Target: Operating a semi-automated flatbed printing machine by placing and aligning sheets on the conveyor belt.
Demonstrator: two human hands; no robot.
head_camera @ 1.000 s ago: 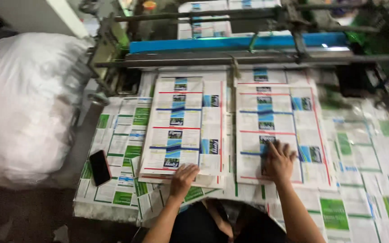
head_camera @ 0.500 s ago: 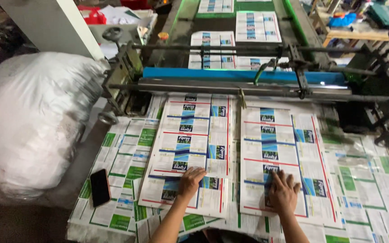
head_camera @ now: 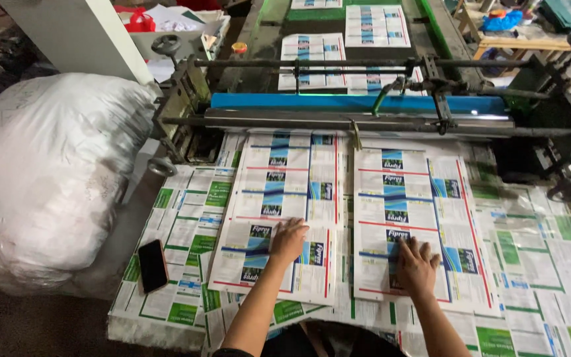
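Note:
Two stacks of printed white sheets with blue, black and red label prints lie side by side in front of a machine. My left hand (head_camera: 288, 239) rests flat, fingers apart, on the near end of the left stack (head_camera: 284, 198). My right hand (head_camera: 416, 265) presses flat, fingers spread, on the near end of the right stack (head_camera: 410, 205). Neither hand holds anything. Both forearms reach in from the bottom edge.
The machine with a blue bar (head_camera: 358, 102) and metal rods stands behind the stacks, with more printed sheets (head_camera: 312, 59) on its bed. Green-printed sheets (head_camera: 193, 231) cover the table. A black phone (head_camera: 152, 265) lies at the left. A big white plastic bag (head_camera: 47, 178) bulges at far left.
The view has tilted up toward the machine. Both hands stay flat on the stacks' near ends; the right hand has slid slightly toward me.

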